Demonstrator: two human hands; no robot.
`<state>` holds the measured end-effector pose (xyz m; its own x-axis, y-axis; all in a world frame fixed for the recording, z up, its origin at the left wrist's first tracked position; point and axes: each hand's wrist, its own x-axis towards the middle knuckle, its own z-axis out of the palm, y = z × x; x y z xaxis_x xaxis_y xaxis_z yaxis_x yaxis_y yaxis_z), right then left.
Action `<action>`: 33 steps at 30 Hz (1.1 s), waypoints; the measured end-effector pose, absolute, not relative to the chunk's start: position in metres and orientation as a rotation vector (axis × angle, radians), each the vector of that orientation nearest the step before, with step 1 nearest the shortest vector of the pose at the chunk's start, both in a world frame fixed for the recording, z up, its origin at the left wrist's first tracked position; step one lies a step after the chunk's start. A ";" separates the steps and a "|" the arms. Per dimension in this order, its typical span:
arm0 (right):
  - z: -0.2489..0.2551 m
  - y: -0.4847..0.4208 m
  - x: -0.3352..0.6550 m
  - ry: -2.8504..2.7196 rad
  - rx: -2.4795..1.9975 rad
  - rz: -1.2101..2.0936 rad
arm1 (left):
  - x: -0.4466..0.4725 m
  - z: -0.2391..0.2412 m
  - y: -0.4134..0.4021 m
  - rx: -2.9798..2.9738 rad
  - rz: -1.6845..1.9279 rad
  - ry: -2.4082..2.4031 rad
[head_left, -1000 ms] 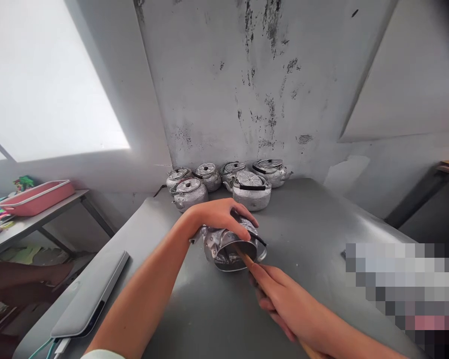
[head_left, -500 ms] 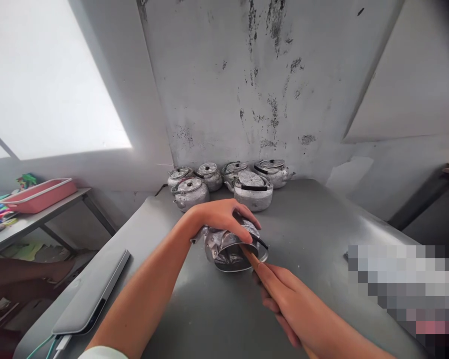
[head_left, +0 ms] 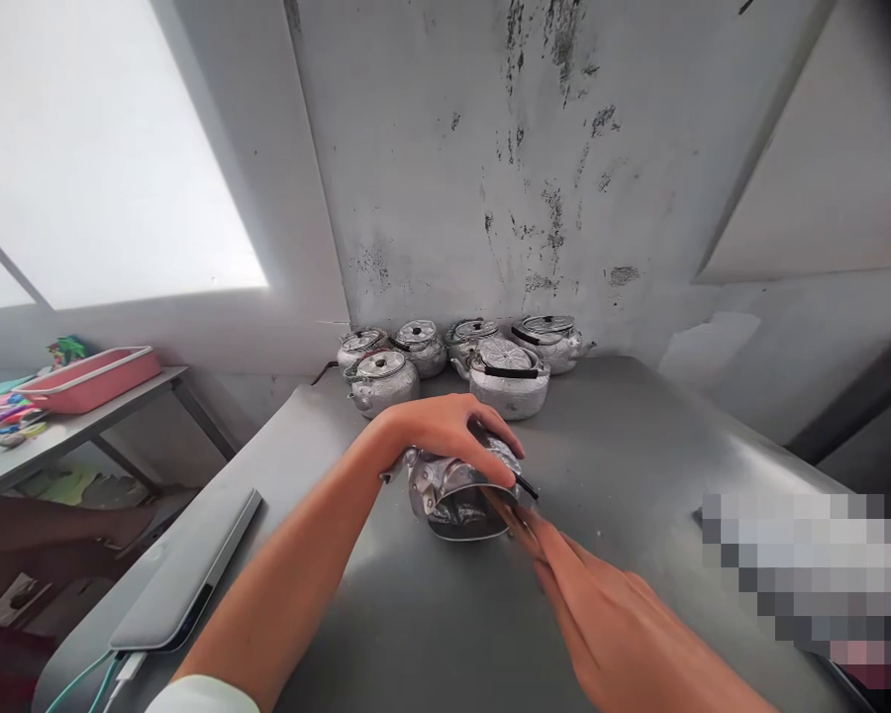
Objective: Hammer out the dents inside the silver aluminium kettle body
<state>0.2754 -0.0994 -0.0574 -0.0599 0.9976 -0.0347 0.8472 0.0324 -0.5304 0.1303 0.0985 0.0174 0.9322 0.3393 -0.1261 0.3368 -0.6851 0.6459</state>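
A dented silver metal kettle (head_left: 425, 485) lies tipped on the grey table, its round opening facing me. My left hand (head_left: 456, 436) is closed over its upper side, thumb near the rim and fingers on the far side. Part of the kettle's dark handle (head_left: 526, 487) shows beside the thumb. My right hand (head_left: 586, 594) grips a wooden stick (head_left: 503, 510) whose far end reaches inside the opening. That end is hidden by the kettle wall, and the right fingers are partly out of sight under the hand.
Several silver kettles (head_left: 509, 391) stand along the wall at the table's back. A grey power bank (head_left: 185, 584) with cables lies at left. A pink tray (head_left: 96, 381) sits on a side table. Another person's arm (head_left: 59, 540) shows at lower left. A blurred patch covers the right.
My right hand has turned and shifted slightly right and down, still with the stick in the kettle's opening. My left hand stays on the kettle. The whole view has shifted slightly.
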 end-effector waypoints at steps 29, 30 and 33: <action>-0.071 -0.092 0.263 -1.752 -1.657 0.818 | 0.133 0.016 0.098 2.353 -0.003 0.529; -0.071 -0.092 0.263 -1.749 -1.658 0.834 | 0.133 0.017 0.098 2.352 -0.005 0.531; -0.070 -0.092 0.262 -1.716 -1.664 0.832 | 0.133 0.017 0.098 2.354 -0.009 0.536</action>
